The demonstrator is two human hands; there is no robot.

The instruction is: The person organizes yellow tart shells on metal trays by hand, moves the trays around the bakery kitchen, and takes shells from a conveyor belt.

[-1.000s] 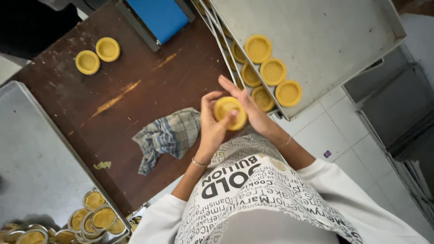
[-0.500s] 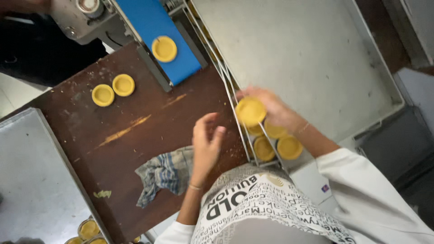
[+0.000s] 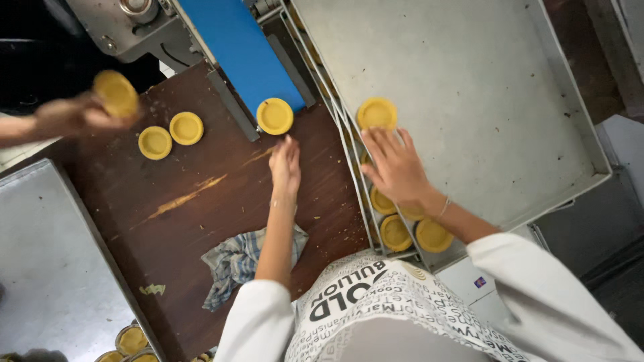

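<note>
Right hand: the right hand (image 3: 397,166) lies flat and open on the big metal tray (image 3: 483,87), fingertips touching a yellow tart shell (image 3: 377,113) just set there; it grips nothing.
Left hand: the left hand (image 3: 285,164) stretches forward, fingers loosely open and empty, just short of another tart shell (image 3: 275,116) at the end of the blue conveyor belt (image 3: 238,50).
Done so far: a judgement only, but the tray looks barely started. One row along its near edge holds a few filled shells (image 3: 433,236), partly hidden under the right forearm, and the shell under the fingertips stands beyond them.
Left to do: most of the tray is bare metal. Two loose shells (image 3: 170,135) wait on the table, one sits at the belt's end, and stacks of shells (image 3: 131,340) show at the lower left.
Other person: a co-worker's hand (image 3: 80,115) at the left edge holds one more shell, blurred.
Surface: a worn dark brown table (image 3: 201,194) with scratches and crumbs; a checked cloth (image 3: 235,261) lies crumpled near the person.
Room: a grey metal sheet (image 3: 47,268) to the left, the belt machine's steel housing (image 3: 127,20) at the top, and pale floor tiles to the lower right.
</note>
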